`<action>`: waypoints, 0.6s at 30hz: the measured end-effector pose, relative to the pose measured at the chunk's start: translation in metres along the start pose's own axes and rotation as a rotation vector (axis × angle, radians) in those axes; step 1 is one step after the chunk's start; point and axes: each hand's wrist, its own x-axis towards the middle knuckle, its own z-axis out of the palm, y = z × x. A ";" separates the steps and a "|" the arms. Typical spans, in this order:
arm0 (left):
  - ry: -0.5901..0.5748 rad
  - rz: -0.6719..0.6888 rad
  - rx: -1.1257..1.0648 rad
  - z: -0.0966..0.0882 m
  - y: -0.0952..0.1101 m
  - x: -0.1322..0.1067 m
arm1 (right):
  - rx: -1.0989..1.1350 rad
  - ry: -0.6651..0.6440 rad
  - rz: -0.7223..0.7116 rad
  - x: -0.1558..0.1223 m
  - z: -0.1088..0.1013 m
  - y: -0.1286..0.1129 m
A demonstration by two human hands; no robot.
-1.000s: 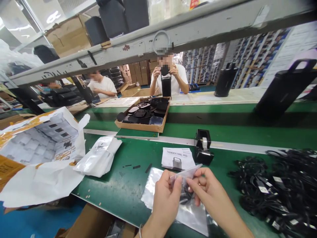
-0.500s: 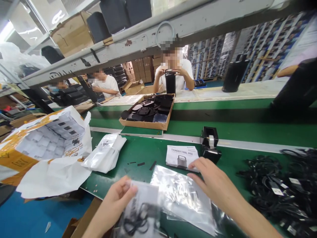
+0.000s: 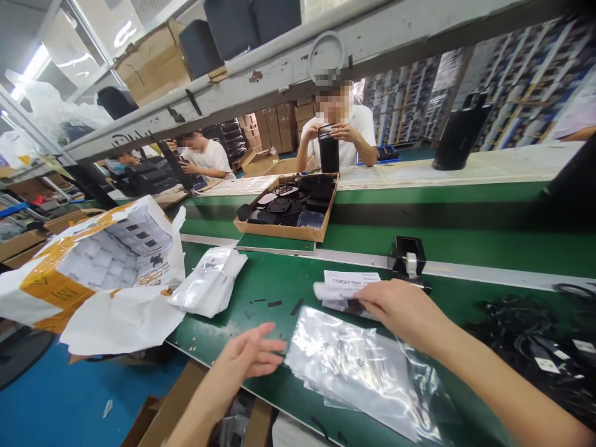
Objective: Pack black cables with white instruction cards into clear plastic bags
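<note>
Head view, entry by distance from the grip.

1. Right hand (image 3: 400,310): grip clenched on the near right part of a printed leaflet (image 3: 347,282). The leaflet's left edge curls up off the green bench (image 3: 279,276); the rest lies flat under the fingers.
2. Clear bags (image 3: 354,363): a loose flat stack on the bench, just nearer than the grip and partly under the right forearm. Its far edge touches or almost touches the leaflet.
3. Left hand (image 3: 251,355): grip released, fingers spread, holding nothing. It hovers at the near bench edge, left of and nearer than the right grip, fingertips just beside the clear bags.
4. Tape dispenser (image 3: 408,261): black, upright, just beyond the grip.
5. Black cables (image 3: 535,335): tangled heap with white tags, right of the grip.
6. White bag bundle (image 3: 209,282): left of the grip, well apart from the leaflet.
7. Opened carton (image 3: 93,267): white wrap with yellow tape, farther left, showing rows of small boxes.
8. Cardboard tray (image 3: 279,231): beyond and left of the grip on the belt, carrying black round parts (image 3: 288,202).
9. Co-worker (image 3: 361,127): seated across the line, both hands on a black upright unit (image 3: 329,155).
10. Second black unit (image 3: 460,133): on the far bench, beyond and right of the grip.
</note>
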 end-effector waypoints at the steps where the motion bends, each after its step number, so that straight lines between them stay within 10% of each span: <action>1: -0.040 -0.034 -0.123 0.020 0.003 0.005 | 0.006 0.013 -0.041 -0.006 0.000 -0.007; 4: -0.158 -0.041 -0.233 0.068 0.005 0.017 | 0.085 0.072 -0.131 -0.031 -0.001 -0.021; 7: -0.217 0.066 -0.195 0.094 0.005 0.024 | 0.325 0.161 0.107 -0.057 -0.002 -0.014; 12: -0.351 0.229 -0.073 0.112 0.004 0.026 | 0.873 0.130 0.701 -0.085 -0.001 0.013; 18: -0.403 0.362 0.082 0.110 -0.016 0.013 | 1.177 0.134 0.877 -0.111 0.008 0.021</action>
